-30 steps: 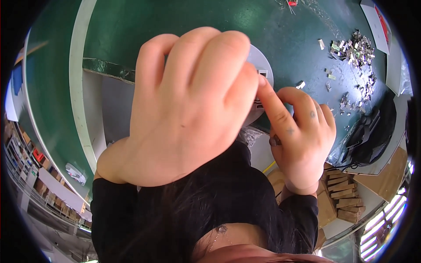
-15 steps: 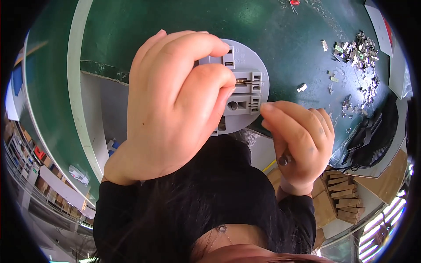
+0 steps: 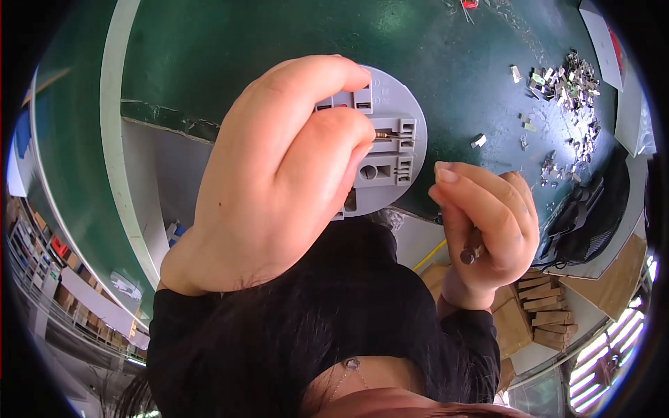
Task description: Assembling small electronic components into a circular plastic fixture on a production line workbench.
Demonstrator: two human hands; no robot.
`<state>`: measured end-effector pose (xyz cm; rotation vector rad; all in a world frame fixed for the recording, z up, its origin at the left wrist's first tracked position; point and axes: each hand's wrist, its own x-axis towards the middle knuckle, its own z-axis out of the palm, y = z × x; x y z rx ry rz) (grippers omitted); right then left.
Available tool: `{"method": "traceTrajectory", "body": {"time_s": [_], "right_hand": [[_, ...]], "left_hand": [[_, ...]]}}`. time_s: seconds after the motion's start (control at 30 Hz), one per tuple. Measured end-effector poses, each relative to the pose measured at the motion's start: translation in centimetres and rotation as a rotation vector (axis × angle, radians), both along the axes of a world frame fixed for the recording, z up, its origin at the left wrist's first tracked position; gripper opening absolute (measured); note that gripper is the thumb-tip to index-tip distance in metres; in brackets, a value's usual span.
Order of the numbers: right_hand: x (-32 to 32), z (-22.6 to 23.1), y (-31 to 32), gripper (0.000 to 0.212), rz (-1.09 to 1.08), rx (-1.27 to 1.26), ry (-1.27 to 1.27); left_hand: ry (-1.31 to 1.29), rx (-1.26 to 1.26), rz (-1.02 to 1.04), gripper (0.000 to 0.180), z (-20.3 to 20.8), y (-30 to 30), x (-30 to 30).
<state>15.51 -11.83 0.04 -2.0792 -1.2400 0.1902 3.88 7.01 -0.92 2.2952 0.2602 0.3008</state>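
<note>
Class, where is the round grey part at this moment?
In the head view, the round grey part shows just above and right of centre, its left side mostly hidden behind the left hand, the right hand apart to its lower right.

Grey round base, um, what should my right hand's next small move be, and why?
Probably reach for the lone metal piece: it lies near the right hand, which is clear of the grey round base with a dark rod tucked in its palm. The left hand covers part of the base, near a striped component.
</note>
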Motion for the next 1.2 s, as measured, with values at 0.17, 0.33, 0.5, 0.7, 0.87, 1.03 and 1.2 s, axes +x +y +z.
{"method": "traceTrajectory", "body": {"time_s": [0.17, 0.33, 0.5, 0.7, 0.87, 1.03, 1.2], "right_hand": [[0.2, -0.6, 0.3, 0.032, 0.028, 0.039, -0.055], [0.3, 0.0, 0.5, 0.029, -0.009, -0.01, -0.057], [1.7, 0.4, 0.5, 0.028, 0.02, -0.064, -0.184], [2.6, 0.4, 0.9, 0.031, 0.103, -0.091, -0.303], [2.8, 0.6, 1.1, 0.03, 0.129, -0.11, -0.365], [3.1, 0.7, 1.2, 0.03, 0.157, -0.107, -0.412], [3.5, 1.0, 1.5, 0.024, 0.209, -0.097, -0.466]], "left_hand": [[0.005, 0.09, 0.024, 0.02, 0.4, -0.4, 0.2], [-0.077, 0.014, -0.11, 0.022, -0.7, 0.9, 0.9], [-0.069, 0.003, -0.23, 0.023, -0.7, 1.4, 1.7], [-0.04, 0.116, -0.038, 0.022, -0.3, -0.2, 1.0], [-0.06, 0.109, -0.042, 0.021, -0.5, 0.0, 1.1], [-0.077, 0.087, -0.045, 0.022, -0.8, 0.1, 1.1], [-0.08, 0.082, -0.06, 0.022, -0.8, 0.3, 1.2]]}}
